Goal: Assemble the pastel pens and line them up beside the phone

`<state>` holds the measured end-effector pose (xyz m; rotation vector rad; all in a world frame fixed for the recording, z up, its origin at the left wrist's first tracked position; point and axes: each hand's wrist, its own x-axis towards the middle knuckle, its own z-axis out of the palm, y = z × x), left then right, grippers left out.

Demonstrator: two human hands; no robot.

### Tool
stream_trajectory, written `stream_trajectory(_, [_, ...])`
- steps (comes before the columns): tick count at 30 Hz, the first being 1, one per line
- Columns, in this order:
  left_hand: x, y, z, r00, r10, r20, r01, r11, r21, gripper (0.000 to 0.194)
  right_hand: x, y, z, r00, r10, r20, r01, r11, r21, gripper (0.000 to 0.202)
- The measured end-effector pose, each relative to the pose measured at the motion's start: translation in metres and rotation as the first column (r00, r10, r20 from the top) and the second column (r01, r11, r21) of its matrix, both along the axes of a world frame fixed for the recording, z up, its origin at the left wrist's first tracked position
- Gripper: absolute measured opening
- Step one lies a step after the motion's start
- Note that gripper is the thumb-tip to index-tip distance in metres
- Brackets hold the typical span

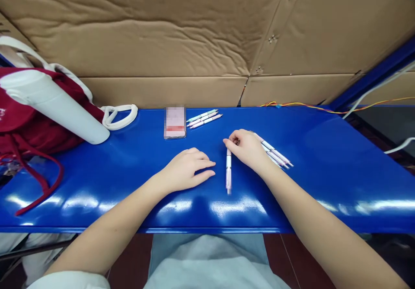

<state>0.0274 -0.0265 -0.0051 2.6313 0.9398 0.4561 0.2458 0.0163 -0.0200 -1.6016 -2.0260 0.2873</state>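
Pinching one white-and-pink pen [228, 165] by its far end with the right hand [248, 148], near end pointing toward six o'clock. Resting the left hand [186, 170] loosely spread and without any object, near the pen, at nine o'clock from it. Better to pinch lightly, align the barrel with twelve o'clock and steady it with the left fingertips. Take care not to nudge the loose pens [276, 151] between two and three o'clock, partly behind the right hand. Impossible to tell about full contact between pen and tabletop [129, 159].

Looking around the shiny blue tabletop: finding three pens [203, 119] at eleven o'clock, beside a pixelated rectangular item [175, 122] at ten, then a white bottle [61, 107] and a red bag [35, 129] between nine and ten. Facing a creased cardboard wall [181, 33] at twelve, with thin wires [298, 104] toward one.
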Motion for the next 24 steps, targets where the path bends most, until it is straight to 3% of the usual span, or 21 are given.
stream_trajectory(3, [-0.007, 0.007, -0.004, 0.999, 0.05, -0.005, -0.05, 0.998, 0.041, 0.031, 0.007, 0.004, -0.002, 0.965, -0.012, 0.263, 0.01, 1.0, 0.01, 0.02])
stream_trajectory(7, [-0.014, 0.013, -0.005, 0.996, 0.091, -0.003, -0.091, 0.993, 0.071, 0.03, 0.009, 0.005, -0.002, 0.907, -0.032, 0.421, 0.016, 0.999, 0.041, 0.017])
stream_trajectory(15, [-0.016, 0.014, -0.005, 0.994, 0.108, 0.004, -0.108, 0.99, 0.088, 0.029, 0.022, 0.018, -0.004, 0.821, -0.016, 0.571, -0.038, 0.996, 0.083, 0.023])
stream_trajectory(24, [-0.018, 0.015, -0.002, 0.994, 0.113, 0.01, -0.113, 0.987, 0.112, 0.029, 0.03, 0.03, -0.004, 0.821, -0.04, 0.57, -0.007, 0.997, 0.081, 0.029])
